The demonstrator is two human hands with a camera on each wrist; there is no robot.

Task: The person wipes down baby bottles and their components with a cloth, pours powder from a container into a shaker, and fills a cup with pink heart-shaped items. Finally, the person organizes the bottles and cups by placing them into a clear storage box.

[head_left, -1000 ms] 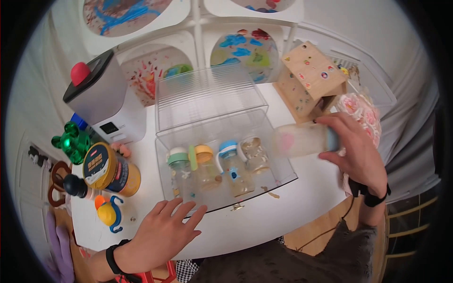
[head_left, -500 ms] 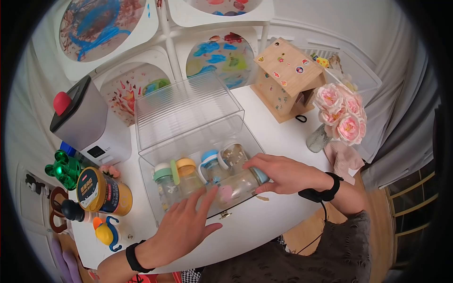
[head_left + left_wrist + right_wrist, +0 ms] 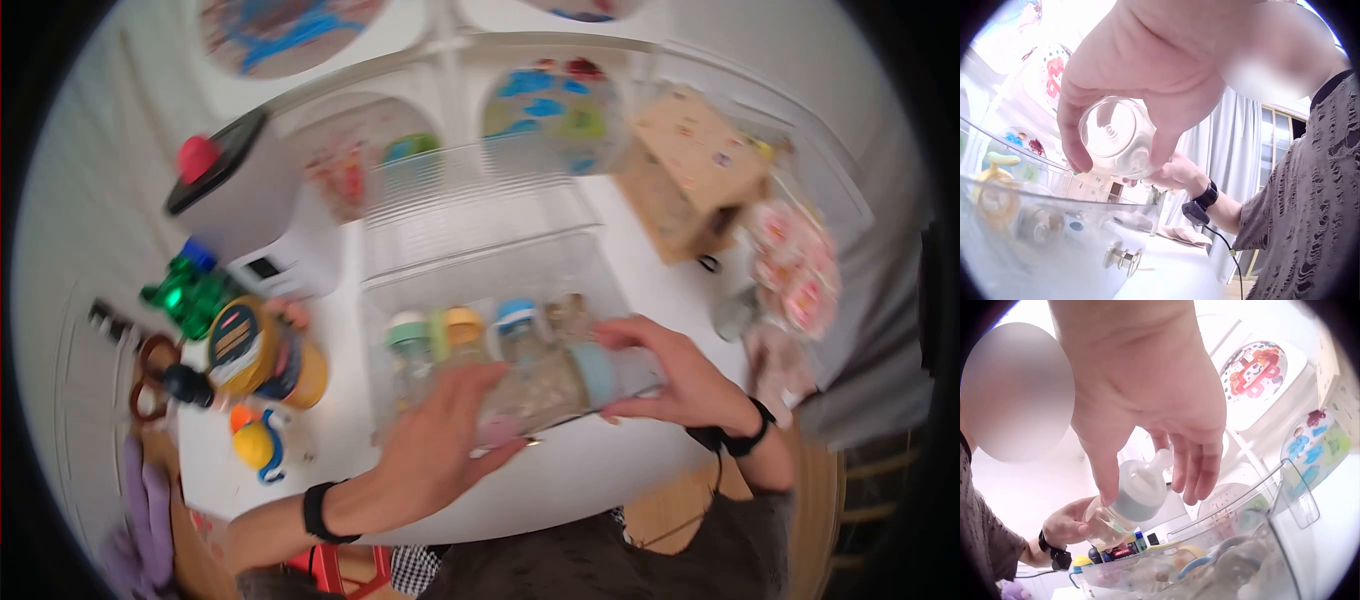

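A clear baby bottle [image 3: 545, 392] with a light-blue collar [image 3: 592, 375] lies sideways between both hands, over the front of a clear open bin [image 3: 610, 285]. My left hand [image 3: 435, 430] grips the base end; its fingers and thumb curve round the bottle base [image 3: 1110, 134] in the left wrist view. My right hand [image 3: 680, 375] holds the collar end, thumb against the pale collar [image 3: 1138, 497] and fingers across the teat [image 3: 1161, 461]. Behind, inside the bin, stand a green-topped bottle [image 3: 408, 335], a yellow-topped bottle [image 3: 463, 330] and a blue-topped bottle [image 3: 517, 318].
A ribbed clear lid [image 3: 480, 215] stands raised behind the bin. Left are a grey-and-white appliance [image 3: 270, 215], a yellow tub [image 3: 300, 365] and a yellow-and-blue cup lid [image 3: 258, 445]. Right are a wooden house [image 3: 690, 160] and pink flowers [image 3: 800, 265].
The right hand has brought the bottle from the bin's right side to its front. My left hand has moved from the front edge onto the base, and both hands hold it now. The head view has shifted.
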